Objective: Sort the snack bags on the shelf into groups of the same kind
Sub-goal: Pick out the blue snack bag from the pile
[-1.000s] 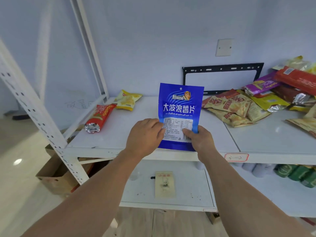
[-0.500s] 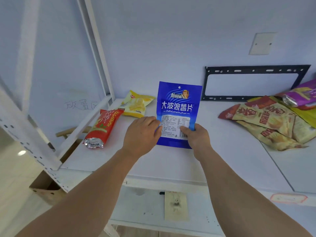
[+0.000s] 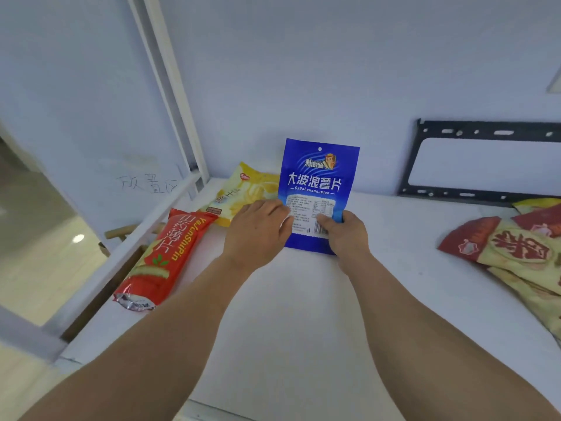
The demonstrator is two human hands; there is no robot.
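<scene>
I see both hands on the blue bag point(image 3: 318, 189), upright over the white shelf point(image 3: 303, 314). Left hand point(image 3: 258, 230) and right hand point(image 3: 344, 233) fingers pinch its lower edges. Red bag point(image 3: 164, 256) and yellow bag point(image 3: 246, 192) lie left.

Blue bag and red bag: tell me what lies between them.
In the head view, the left hand lies between the red bag and the blue bag, gripping the blue bag's left edge.
</scene>
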